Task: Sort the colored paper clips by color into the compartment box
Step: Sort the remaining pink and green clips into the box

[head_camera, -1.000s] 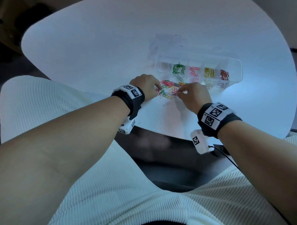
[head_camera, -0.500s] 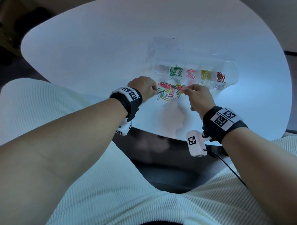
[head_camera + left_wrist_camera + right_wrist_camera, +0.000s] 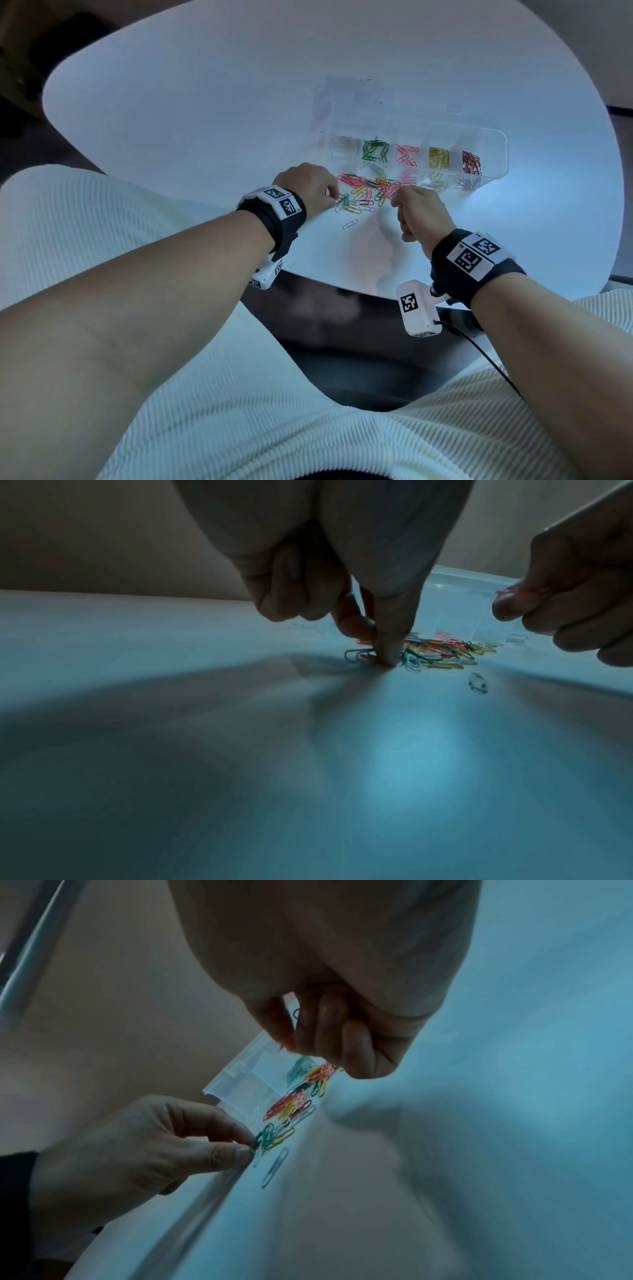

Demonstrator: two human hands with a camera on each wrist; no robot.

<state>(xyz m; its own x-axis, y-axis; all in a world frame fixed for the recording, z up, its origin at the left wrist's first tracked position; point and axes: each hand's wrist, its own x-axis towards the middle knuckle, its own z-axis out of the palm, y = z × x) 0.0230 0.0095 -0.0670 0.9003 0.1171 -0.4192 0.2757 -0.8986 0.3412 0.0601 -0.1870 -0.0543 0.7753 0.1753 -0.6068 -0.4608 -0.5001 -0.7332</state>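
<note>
A clear compartment box (image 3: 493,135) lies on the white table, holding pale, green, pink, yellow and dark red clips in separate compartments. A loose pile of mixed paper clips (image 3: 368,192) lies just in front of it. My left hand (image 3: 336,202) is at the pile's left edge, thumb and forefinger pinching a green clip (image 3: 262,1138) against the table. My right hand (image 3: 394,202) is raised a little over the pile's right side and pinches a pink clip (image 3: 286,1043) between thumb and fingers, its other fingers curled.
One pale clip (image 3: 349,224) lies alone on the table nearer to me than the pile. The box's clear lid (image 3: 346,102) lies open behind it. The table's front edge (image 3: 342,291) runs close under both wrists; my lap is below.
My right hand has lifted off the pile with a pink clip and turned its wrist outward. The left hand has stayed at the pile's left edge.
</note>
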